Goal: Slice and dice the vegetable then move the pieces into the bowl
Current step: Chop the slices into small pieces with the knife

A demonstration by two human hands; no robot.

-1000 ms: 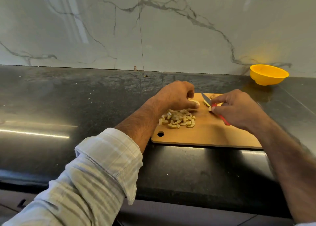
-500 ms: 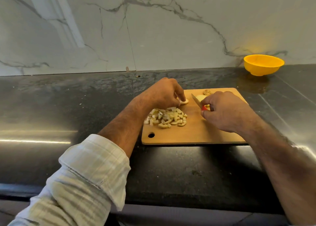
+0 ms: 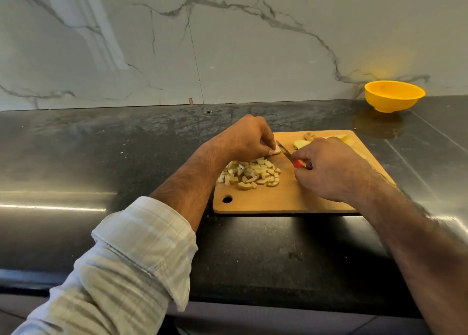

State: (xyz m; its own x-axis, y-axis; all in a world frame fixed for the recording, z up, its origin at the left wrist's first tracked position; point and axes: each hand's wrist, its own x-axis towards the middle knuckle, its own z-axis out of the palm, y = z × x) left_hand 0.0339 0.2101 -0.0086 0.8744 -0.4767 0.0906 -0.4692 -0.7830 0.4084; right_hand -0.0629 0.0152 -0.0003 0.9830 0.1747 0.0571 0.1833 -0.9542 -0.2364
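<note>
Yellow bowl [image 3: 394,96] seemingly empty; diced pieces [image 3: 249,173] on board [image 3: 283,200].

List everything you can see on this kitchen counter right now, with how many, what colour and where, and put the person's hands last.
cutting board: one, light wood, on the dark counter, centre.
diced pieces: one pile, pale, left part of the board.
slices: a few, pale yellow, far side of the board, partly hidden.
piece being cut: one, pale, under the left fingertips.
knife: one, red handle, blade beside that piece.
bowl: one, yellow, far right by the wall.
counter: one, black.
wall: white marble.
left hand: holds the piece down.
right hand: grips the knife.
</note>
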